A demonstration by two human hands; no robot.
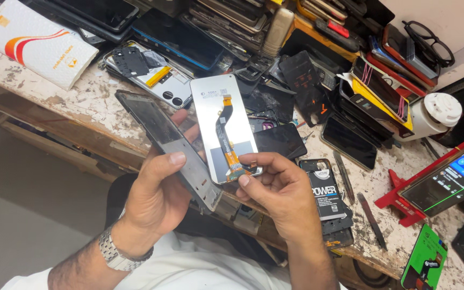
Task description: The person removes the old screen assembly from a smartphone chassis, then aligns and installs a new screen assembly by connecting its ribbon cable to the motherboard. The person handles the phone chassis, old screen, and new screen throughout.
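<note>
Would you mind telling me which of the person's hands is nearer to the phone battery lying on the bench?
The right hand is nearer: the black battery lies just beside it on the bench. The left hand is farther off, gripping the grey phone frame on the other side of the screen panel.

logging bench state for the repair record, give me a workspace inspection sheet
surface: worn wooden bench, white paint flaking
job's things: phone display panel, back side up, orange flex ribbon along it; dark phone frame
clutter: stacked phones, battery, tweezers, eyeglasses, white padded envelope, lit phone on red stand
grippers: left hand grips the frame; right hand pinches the panel's lower end
cables: nothing seen besides the flex ribbon
surroundings: grey floor beside the bench
</note>
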